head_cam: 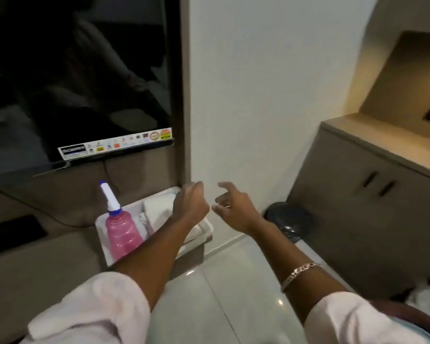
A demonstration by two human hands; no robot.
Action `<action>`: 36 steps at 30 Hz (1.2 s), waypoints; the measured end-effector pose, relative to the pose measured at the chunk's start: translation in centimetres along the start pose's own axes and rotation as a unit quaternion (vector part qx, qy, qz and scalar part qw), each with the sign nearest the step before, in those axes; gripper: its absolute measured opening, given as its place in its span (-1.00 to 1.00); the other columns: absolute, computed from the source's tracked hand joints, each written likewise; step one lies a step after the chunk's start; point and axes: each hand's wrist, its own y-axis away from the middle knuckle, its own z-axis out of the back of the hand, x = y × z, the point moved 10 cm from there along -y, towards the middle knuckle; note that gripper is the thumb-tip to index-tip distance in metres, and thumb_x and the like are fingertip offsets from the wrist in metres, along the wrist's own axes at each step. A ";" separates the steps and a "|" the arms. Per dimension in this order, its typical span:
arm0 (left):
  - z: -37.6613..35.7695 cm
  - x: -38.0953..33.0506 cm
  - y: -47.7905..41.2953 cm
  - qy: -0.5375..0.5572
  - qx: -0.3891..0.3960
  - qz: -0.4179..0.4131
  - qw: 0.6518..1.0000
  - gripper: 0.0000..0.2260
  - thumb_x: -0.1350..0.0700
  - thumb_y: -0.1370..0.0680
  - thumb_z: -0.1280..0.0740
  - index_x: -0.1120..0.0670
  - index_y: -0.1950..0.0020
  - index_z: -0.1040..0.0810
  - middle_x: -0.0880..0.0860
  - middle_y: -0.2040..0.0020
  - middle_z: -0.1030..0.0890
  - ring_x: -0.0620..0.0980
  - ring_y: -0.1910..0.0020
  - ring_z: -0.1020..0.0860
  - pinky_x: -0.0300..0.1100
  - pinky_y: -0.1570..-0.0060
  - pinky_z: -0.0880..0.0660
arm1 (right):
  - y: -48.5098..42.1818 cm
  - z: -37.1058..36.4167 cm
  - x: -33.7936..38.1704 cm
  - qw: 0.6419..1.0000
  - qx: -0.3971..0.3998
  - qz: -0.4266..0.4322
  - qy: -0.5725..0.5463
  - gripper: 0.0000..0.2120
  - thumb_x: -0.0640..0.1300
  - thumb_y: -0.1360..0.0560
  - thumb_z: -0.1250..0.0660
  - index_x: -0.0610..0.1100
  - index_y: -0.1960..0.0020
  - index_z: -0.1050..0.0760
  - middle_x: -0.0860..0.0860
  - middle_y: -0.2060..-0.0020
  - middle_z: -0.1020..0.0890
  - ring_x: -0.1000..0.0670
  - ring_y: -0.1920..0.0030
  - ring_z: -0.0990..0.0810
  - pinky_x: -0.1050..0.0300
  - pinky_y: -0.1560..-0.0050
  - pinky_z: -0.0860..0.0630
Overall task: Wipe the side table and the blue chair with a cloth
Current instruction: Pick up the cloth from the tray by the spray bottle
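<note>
Just below the middle of the frame, both bare hands reach forward over a white tray (102,225) that sits on a low brown tabletop (60,247) under a dark television screen (72,78). The left hand (190,207) hangs over the right part of the tray with its fingers (195,188) curled loosely inward, gripping nothing that can be seen. The right hand (236,207) is just beside it, in front of the white wall (258,95), with fingers (225,187) spread and bent, empty. A white cloth (159,209) lies folded in the tray, directly under the left hand and partly hidden by that forearm (whether the fingers touch it cannot be told). At the left end of the tray stands a pink spray bottle (123,234) with a white nozzle and a blue collar, upright. A chain bracelet (298,271) circles the right forearm, and pale rolled sleeves (97,309) fill the lower corners. At the right of the frame a brown cabinet (358,194) with two dark handles stands against the wall, and a dark round object (289,219) sits on the glossy tiled floor (221,294) beside it. Neither the side table nor the blue chair can be picked out with certainty.
</note>
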 end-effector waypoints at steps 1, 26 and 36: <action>-0.1 3.2 -0.1 -0.037 -0.010 0.060 0.997 -0.64 0.22 -0.54 -0.25 0.13 -0.34 -0.50 0.19 -0.32 -0.57 0.22 -0.32 -0.51 0.04 -0.23 -0.49 | -1.5 -3.0 -0.4 0.999 0.036 -0.015 -0.009 -0.43 -0.10 -0.50 -0.41 -0.06 -0.43 -0.26 -0.15 -0.14 -0.65 -0.10 -0.08 -0.64 0.06 -0.14 -0.59; -2.2 3.1 4.9 0.638 0.054 0.197 0.742 -0.44 0.42 -0.45 -0.43 0.07 -0.41 -0.53 0.03 -0.23 -0.68 0.14 -0.14 -0.69 0.02 -0.02 -0.67 | 3.1 -1.6 -9.1 0.841 -0.047 -0.227 -0.490 -0.56 0.07 -0.40 -0.50 -0.24 -0.10 -0.60 -0.22 0.02 -0.73 -0.05 0.19 -0.69 0.12 0.21 -0.57; -22.6 -24.7 29.0 0.487 0.420 -0.018 0.765 -0.44 0.40 -0.48 -0.41 0.10 -0.46 -0.48 0.07 -0.24 -0.69 0.07 -0.12 -0.66 -0.08 -0.09 -0.65 | 43.3 14.6 -25.6 0.707 -0.436 -0.334 -0.446 -0.66 -0.16 -0.39 -0.53 -0.23 -0.11 -0.57 -0.21 -0.07 -0.71 -0.15 0.01 -0.70 -0.11 -0.08 -0.63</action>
